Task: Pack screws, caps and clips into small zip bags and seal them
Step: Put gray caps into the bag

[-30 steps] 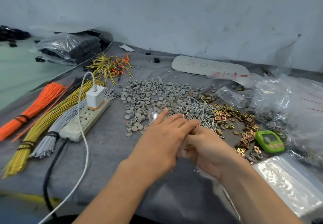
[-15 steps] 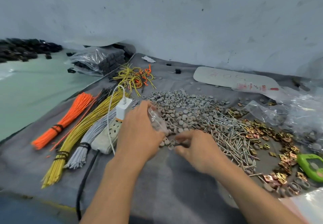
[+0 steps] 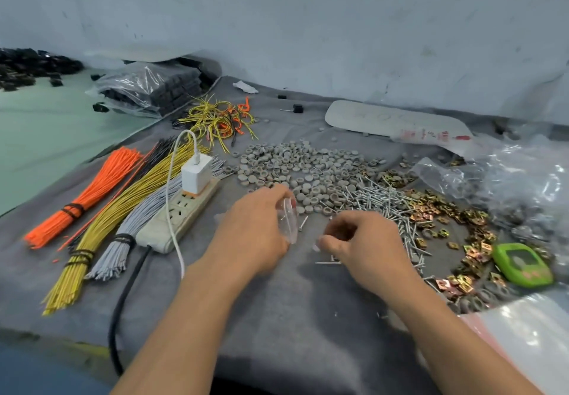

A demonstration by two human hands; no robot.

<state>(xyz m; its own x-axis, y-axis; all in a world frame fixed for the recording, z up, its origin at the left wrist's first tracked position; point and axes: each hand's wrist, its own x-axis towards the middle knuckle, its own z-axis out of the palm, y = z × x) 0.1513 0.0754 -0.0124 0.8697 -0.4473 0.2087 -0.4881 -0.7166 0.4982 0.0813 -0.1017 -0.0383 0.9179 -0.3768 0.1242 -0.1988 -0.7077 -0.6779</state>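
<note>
My left hand (image 3: 252, 234) grips a small clear zip bag (image 3: 288, 220) upright, just in front of the pile of grey caps (image 3: 304, 166). My right hand (image 3: 366, 243) hovers low over the grey cloth with its fingers curled and pinched together; what they hold is hidden. A silver screw (image 3: 303, 222) lies between the two hands, another screw (image 3: 328, 262) lies under the right hand. The heap of screws (image 3: 388, 200) spreads right of the caps, and the brass clips (image 3: 446, 225) curve round beyond it.
A power strip with a white charger (image 3: 184, 206) and bundles of orange, yellow and grey wires (image 3: 101, 213) lie at the left. A green timer (image 3: 522, 263) sits at the right, clear plastic bags (image 3: 505, 179) behind it and a stack of zip bags (image 3: 532, 333) at the front right.
The hands have drawn apart from working together. The left hand now holds the zip bag upright near the caps, and the right hand has dropped to the cloth by the loose screws.
</note>
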